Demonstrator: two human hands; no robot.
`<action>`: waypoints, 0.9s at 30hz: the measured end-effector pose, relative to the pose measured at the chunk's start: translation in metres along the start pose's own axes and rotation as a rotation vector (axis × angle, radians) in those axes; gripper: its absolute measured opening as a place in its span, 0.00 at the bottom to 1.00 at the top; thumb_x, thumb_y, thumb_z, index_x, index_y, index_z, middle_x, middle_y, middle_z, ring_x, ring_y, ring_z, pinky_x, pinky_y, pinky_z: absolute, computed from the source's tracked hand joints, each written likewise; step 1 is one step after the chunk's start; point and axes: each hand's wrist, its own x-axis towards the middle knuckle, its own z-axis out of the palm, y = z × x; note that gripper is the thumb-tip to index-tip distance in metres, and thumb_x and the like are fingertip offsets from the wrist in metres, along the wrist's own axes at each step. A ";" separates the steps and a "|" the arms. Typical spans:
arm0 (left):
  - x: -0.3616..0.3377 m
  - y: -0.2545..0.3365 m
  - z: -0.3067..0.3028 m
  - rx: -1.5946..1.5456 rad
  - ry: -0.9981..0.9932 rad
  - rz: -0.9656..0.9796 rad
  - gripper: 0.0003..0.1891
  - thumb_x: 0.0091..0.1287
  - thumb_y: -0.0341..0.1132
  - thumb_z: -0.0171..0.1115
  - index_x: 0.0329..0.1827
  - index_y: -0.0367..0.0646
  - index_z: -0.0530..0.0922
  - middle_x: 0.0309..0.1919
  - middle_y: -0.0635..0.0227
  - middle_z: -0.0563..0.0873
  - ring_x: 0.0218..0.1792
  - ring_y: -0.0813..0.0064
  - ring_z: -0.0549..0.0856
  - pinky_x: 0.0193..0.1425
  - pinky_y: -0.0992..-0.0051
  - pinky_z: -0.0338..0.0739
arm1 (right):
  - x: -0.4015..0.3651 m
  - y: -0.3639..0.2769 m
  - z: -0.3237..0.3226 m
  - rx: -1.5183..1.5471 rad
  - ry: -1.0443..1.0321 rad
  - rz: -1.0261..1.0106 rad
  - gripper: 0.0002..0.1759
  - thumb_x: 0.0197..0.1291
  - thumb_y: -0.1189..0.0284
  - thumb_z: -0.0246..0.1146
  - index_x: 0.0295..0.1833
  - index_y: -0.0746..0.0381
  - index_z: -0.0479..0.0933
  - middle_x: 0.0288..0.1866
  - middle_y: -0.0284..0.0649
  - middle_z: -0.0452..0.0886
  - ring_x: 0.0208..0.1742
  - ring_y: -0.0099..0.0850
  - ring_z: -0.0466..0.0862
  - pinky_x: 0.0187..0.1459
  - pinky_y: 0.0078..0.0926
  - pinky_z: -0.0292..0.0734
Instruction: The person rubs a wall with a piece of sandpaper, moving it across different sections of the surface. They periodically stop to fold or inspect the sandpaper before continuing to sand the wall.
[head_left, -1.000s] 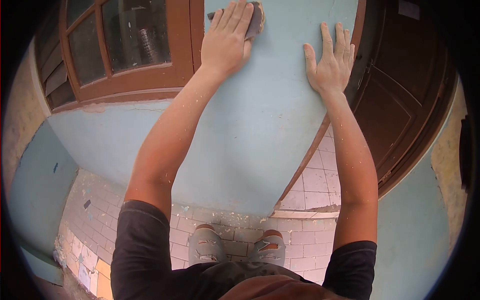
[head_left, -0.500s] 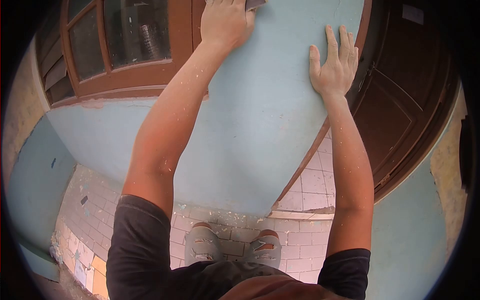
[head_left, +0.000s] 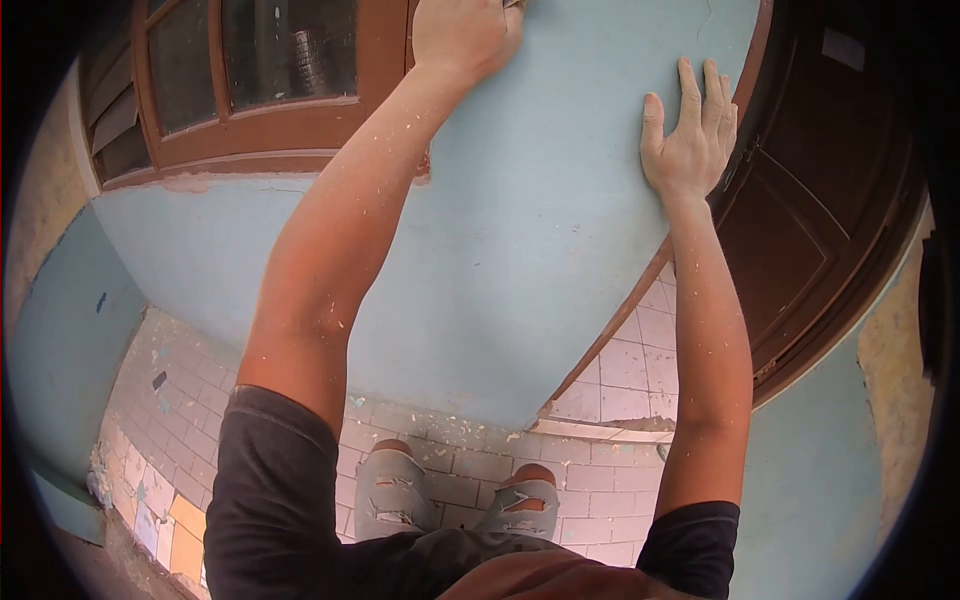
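Note:
Against the pale blue wall (head_left: 520, 220), my left hand (head_left: 465, 35) is raised at the top edge of the view, beside the brown window frame. Its fingers are closed round a small dark object (head_left: 513, 3), of which only an edge shows; most of it is cut off or covered by the hand. My right hand (head_left: 692, 135) lies flat on the same wall near its right edge, fingers spread and dusty, holding nothing.
A brown window (head_left: 250, 130) with glass panes is at upper left. At right stands a dark brown door (head_left: 800, 190) with a pale paper (head_left: 843, 48). Paint flakes lie on the tiled floor (head_left: 480, 465) around my legs.
The view has shifted slightly, and both hands appear a little further right. Less of the dark object shows by my left hand. My right hand remains spread on the wall.

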 end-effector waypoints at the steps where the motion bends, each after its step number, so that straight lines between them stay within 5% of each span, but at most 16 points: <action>1: -0.006 0.008 0.008 -0.045 -0.057 -0.076 0.36 0.71 0.37 0.58 0.82 0.36 0.62 0.79 0.49 0.68 0.79 0.51 0.66 0.85 0.52 0.55 | 0.000 0.001 0.000 0.017 0.016 -0.006 0.32 0.75 0.48 0.58 0.80 0.46 0.71 0.83 0.37 0.67 0.85 0.41 0.63 0.83 0.53 0.58; 2: -0.016 0.015 0.016 -0.083 -0.116 -0.145 0.33 0.70 0.37 0.63 0.79 0.44 0.70 0.73 0.56 0.76 0.72 0.53 0.75 0.79 0.51 0.65 | -0.003 -0.001 0.001 0.038 0.033 -0.004 0.32 0.75 0.48 0.59 0.79 0.46 0.72 0.83 0.37 0.68 0.84 0.41 0.64 0.82 0.53 0.58; 3: -0.054 0.038 0.010 -0.145 0.117 -0.064 0.37 0.69 0.37 0.65 0.83 0.45 0.65 0.79 0.57 0.70 0.77 0.53 0.72 0.82 0.51 0.63 | -0.007 -0.002 0.001 0.045 0.030 0.005 0.32 0.75 0.48 0.59 0.79 0.46 0.72 0.83 0.37 0.68 0.84 0.41 0.64 0.82 0.53 0.58; 5: -0.157 0.064 0.007 -0.219 -0.125 -0.006 0.41 0.69 0.37 0.66 0.86 0.47 0.60 0.85 0.58 0.63 0.81 0.54 0.67 0.84 0.52 0.61 | -0.007 -0.002 0.000 0.033 0.025 -0.003 0.32 0.74 0.49 0.59 0.79 0.46 0.72 0.83 0.37 0.68 0.84 0.42 0.64 0.82 0.54 0.59; 8: -0.193 0.052 -0.001 -0.261 -0.277 0.074 0.44 0.68 0.37 0.66 0.87 0.46 0.57 0.86 0.57 0.59 0.84 0.55 0.63 0.85 0.52 0.60 | -0.014 -0.005 -0.003 0.004 -0.005 0.007 0.31 0.74 0.49 0.59 0.79 0.46 0.72 0.83 0.37 0.68 0.84 0.42 0.64 0.82 0.53 0.59; 13: -0.027 0.000 0.003 -0.145 0.051 0.027 0.43 0.66 0.38 0.66 0.86 0.45 0.60 0.85 0.57 0.62 0.82 0.54 0.66 0.85 0.52 0.60 | -0.014 -0.005 -0.002 0.022 0.015 -0.009 0.31 0.74 0.49 0.59 0.78 0.47 0.73 0.83 0.37 0.68 0.84 0.42 0.65 0.82 0.53 0.59; 15: -0.009 0.007 0.005 -0.008 0.120 -0.104 0.40 0.73 0.36 0.54 0.85 0.29 0.53 0.85 0.43 0.59 0.86 0.52 0.56 0.90 0.54 0.46 | -0.015 -0.004 -0.003 0.022 0.010 -0.003 0.31 0.74 0.49 0.58 0.78 0.47 0.73 0.83 0.37 0.68 0.84 0.42 0.65 0.82 0.53 0.59; 16: -0.024 -0.005 0.044 -0.010 0.103 -0.103 0.40 0.73 0.36 0.54 0.85 0.29 0.53 0.85 0.43 0.59 0.86 0.52 0.56 0.90 0.54 0.46 | -0.016 -0.004 -0.003 0.034 0.017 -0.004 0.31 0.74 0.49 0.58 0.78 0.47 0.73 0.83 0.37 0.68 0.84 0.43 0.65 0.82 0.53 0.59; 18: -0.156 0.096 -0.012 -0.193 -0.090 -0.031 0.43 0.66 0.37 0.63 0.85 0.40 0.59 0.85 0.54 0.61 0.84 0.54 0.62 0.86 0.51 0.56 | -0.017 -0.005 0.001 0.046 0.021 0.000 0.31 0.75 0.49 0.58 0.78 0.47 0.73 0.83 0.37 0.68 0.84 0.43 0.65 0.82 0.53 0.58; 21: -0.235 0.113 0.000 -0.365 -0.356 0.064 0.45 0.62 0.38 0.69 0.85 0.46 0.62 0.85 0.61 0.63 0.83 0.57 0.65 0.85 0.51 0.61 | -0.024 -0.005 -0.004 0.048 0.034 0.010 0.31 0.75 0.49 0.58 0.78 0.47 0.73 0.83 0.37 0.68 0.84 0.43 0.65 0.82 0.53 0.58; 24: -0.173 0.087 -0.006 -0.374 -0.321 0.173 0.46 0.61 0.38 0.70 0.86 0.46 0.62 0.85 0.63 0.63 0.83 0.60 0.64 0.86 0.52 0.59 | -0.031 -0.006 -0.008 0.025 -0.023 -0.002 0.32 0.75 0.49 0.58 0.79 0.47 0.72 0.83 0.37 0.68 0.83 0.44 0.65 0.81 0.53 0.59; 26: -0.087 0.065 -0.002 -0.250 -0.081 0.049 0.46 0.62 0.37 0.70 0.86 0.48 0.62 0.85 0.66 0.63 0.83 0.63 0.65 0.86 0.55 0.60 | -0.031 -0.007 -0.008 0.068 -0.004 -0.005 0.31 0.76 0.49 0.57 0.79 0.48 0.73 0.82 0.38 0.69 0.83 0.43 0.66 0.81 0.54 0.60; 27: -0.043 0.053 -0.010 -0.232 -0.052 0.008 0.42 0.67 0.36 0.63 0.85 0.38 0.58 0.85 0.54 0.61 0.85 0.57 0.60 0.88 0.54 0.53 | -0.032 -0.007 -0.008 0.059 0.001 -0.006 0.31 0.76 0.49 0.57 0.79 0.48 0.73 0.82 0.38 0.69 0.83 0.43 0.66 0.81 0.54 0.60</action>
